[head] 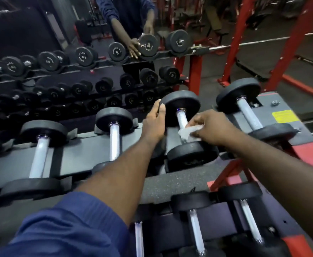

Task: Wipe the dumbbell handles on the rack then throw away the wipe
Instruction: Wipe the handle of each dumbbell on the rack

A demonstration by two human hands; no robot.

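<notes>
Dumbbell [182,115]: black ends, pale handle, seated on rack [81,156]. Far end gripped by left hand [154,123]. Crumpled white wipe [188,131] pinched against handle by right hand [212,126].

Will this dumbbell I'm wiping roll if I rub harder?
Probably not: the dumbbell rests in the rack's cradle, and the left hand holds its far head. Thick heads suggest it's heavy; being round, it may roll elsewhere.

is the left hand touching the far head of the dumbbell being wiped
Touching. The head view shows the left hand gripping the rim of the far head.
</notes>
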